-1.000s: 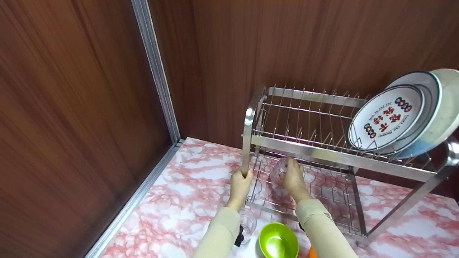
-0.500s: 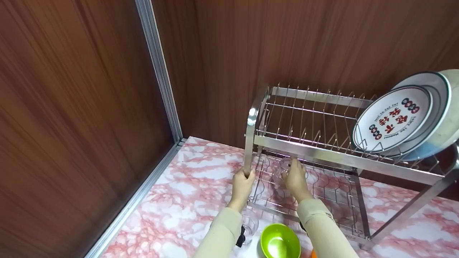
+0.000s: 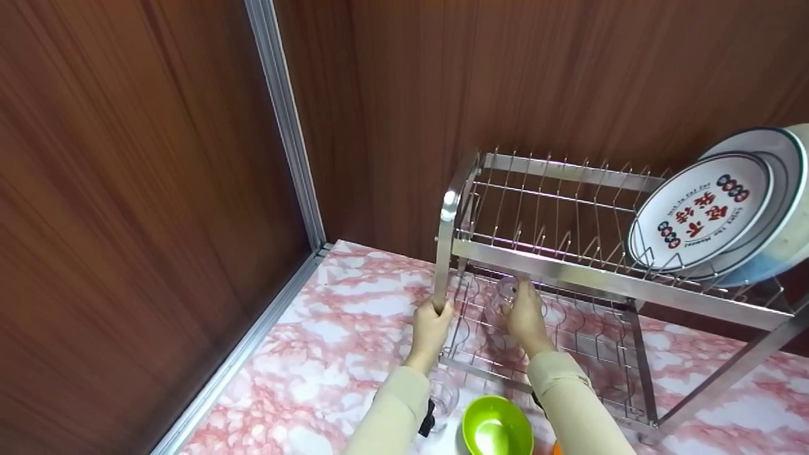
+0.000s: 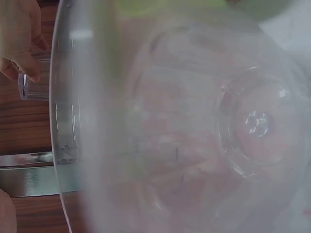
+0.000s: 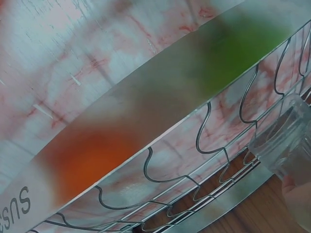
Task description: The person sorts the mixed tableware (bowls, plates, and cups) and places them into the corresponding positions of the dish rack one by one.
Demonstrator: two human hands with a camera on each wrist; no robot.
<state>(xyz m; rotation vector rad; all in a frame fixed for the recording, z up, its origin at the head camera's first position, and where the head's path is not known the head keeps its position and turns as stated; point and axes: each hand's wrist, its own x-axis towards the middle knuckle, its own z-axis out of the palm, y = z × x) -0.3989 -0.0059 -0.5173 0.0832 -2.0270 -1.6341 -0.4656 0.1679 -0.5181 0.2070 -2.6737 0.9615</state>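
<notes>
A two-tier metal dish rack (image 3: 607,274) stands on the table by the wood-grain wall. My left hand (image 3: 431,332) grips its left front post (image 3: 444,259). Under the upper tier, my right hand (image 3: 528,319) holds a clear cup (image 3: 498,311) over the wire lower shelf at its left end. In the right wrist view, the fingers are at one end of the transparent cup (image 5: 286,141), close to the wavy wires. Beside my left wrist, another clear glass vessel (image 3: 445,398) stands on the table, and its blurred wall fills most of the left wrist view.
Near the rack's front edge sits a green bowl (image 3: 471,424), with an orange thing (image 3: 557,449) mostly hidden by the right sleeve. Several plates (image 3: 701,212) lean upright at the upper tier's right end. A metal-edged wall panel (image 3: 284,101) borders the table on the left.
The head view has turned slightly left, so rack, plates and bowl appear a little farther right. Both hands keep their holds, and the cup stays over the same part of the lower shelf.
</notes>
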